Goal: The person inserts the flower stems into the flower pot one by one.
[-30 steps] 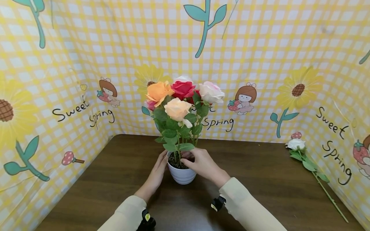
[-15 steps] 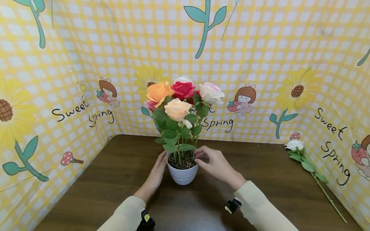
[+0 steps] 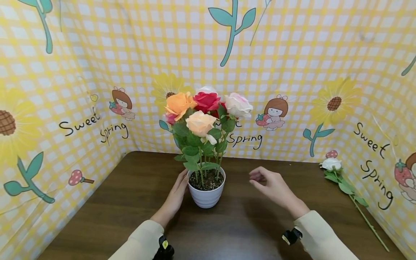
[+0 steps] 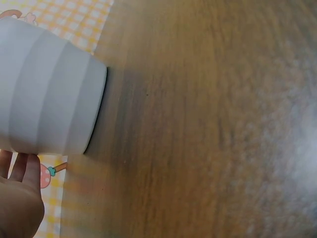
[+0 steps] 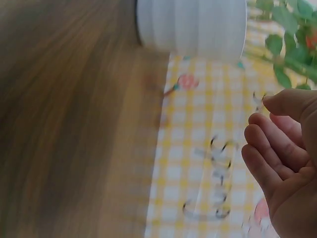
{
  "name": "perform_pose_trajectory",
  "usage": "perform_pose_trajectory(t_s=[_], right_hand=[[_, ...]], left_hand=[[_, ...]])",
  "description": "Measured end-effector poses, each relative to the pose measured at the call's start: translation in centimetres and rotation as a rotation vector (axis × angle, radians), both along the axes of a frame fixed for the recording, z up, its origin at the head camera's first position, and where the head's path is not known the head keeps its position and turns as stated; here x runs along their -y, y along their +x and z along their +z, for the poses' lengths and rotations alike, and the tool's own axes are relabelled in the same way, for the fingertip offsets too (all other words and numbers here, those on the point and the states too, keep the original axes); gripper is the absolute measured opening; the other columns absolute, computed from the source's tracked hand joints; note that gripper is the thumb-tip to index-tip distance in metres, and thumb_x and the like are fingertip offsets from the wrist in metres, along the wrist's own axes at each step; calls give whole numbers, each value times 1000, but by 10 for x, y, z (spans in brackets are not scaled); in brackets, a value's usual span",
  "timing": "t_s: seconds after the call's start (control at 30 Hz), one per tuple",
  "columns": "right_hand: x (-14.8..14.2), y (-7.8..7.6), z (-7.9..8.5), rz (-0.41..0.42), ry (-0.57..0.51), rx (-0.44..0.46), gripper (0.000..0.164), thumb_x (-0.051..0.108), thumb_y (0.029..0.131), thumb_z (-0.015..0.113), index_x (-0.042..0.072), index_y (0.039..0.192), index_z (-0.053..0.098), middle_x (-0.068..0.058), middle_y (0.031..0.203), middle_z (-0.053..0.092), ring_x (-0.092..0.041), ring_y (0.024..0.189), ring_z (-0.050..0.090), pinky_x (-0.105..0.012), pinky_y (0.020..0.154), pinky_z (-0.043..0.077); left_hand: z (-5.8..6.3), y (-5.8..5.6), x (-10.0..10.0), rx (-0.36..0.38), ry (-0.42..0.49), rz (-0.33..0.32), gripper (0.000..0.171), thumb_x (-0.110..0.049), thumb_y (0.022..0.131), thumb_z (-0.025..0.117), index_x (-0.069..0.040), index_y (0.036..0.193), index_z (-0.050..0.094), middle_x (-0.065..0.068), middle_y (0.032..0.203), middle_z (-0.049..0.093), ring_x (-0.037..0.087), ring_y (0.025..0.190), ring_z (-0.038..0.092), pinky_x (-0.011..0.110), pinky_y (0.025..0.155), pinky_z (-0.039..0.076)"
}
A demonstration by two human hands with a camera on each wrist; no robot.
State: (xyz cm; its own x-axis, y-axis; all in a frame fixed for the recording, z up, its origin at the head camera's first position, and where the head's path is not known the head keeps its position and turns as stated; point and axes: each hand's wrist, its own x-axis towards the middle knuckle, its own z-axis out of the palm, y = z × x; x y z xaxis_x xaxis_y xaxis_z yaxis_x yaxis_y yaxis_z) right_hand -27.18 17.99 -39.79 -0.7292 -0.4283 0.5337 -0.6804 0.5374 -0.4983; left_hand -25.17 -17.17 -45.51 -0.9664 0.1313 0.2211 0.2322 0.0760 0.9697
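Note:
A white ribbed flowerpot (image 3: 206, 198) filled with dark speckled soil (image 3: 208, 183) stands upright on the table. Several roses rise from it, among them an orange rose (image 3: 180, 104), a red rose (image 3: 207, 101), a peach rose (image 3: 200, 123) and a pale pink rose (image 3: 238, 105). Against the pot's left side rests my left hand (image 3: 174, 195), its fingers straight along the wall; the left wrist view shows fingertips (image 4: 32, 168) at the pot. My right hand (image 3: 276, 189) hovers to the right of the pot, fingers loosely curled around nothing.
On the right side of the dark wooden table (image 3: 130, 216) lies a single white rose (image 3: 331, 164), its leafy stem pointing toward the front right corner. Yellow checked cloth (image 3: 292, 54) with printed flowers walls in the back and both sides.
My right hand has drawn away from the stems in the pot, past its rim and off to the right. The left hand has stayed at the pot's side.

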Motion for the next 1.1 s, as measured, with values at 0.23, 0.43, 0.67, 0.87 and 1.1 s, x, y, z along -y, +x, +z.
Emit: perform_pose_trajectory(t_s=[0.23,0.43,0.67,0.87,1.1], right_hand=[[-52,2,-9,-114,59,24,14,14,94,72,13,107,67,5,92,71,-10,85,68,-34,76,56],[-93,9,-13,-217,67,63,14,14,95,71,12,109,67,4,96,71,-16,88,69,-33,76,56],[-135,16,-21,-354,121,110,18,16,96,70,7,111,67,-4,98,72,-25,89,69,-33,73,55],[-179,17,-30,-466,148,184,23,17,97,67,-2,111,66,-16,100,71,-35,91,69,-39,70,53],[-225,21,-37,-579,164,254,31,18,99,63,-9,113,63,-26,102,69,-42,91,66,-43,70,51]], left_hand=[[0,-1,0,-6,-2,6,54,-36,112,29,-9,158,21,20,161,19,37,148,17,62,114,19],[-1,-1,1,-12,0,7,54,-35,112,29,-8,158,21,20,161,19,37,147,17,62,114,20],[-3,-1,1,-10,8,12,53,-34,112,29,-7,158,22,22,161,20,40,146,19,63,113,20],[-4,-1,1,-8,15,4,54,-34,112,29,-7,158,21,21,161,19,38,147,18,63,114,19],[-2,-1,1,-13,11,0,53,-34,112,30,-8,158,22,20,161,19,37,148,16,62,114,19]])
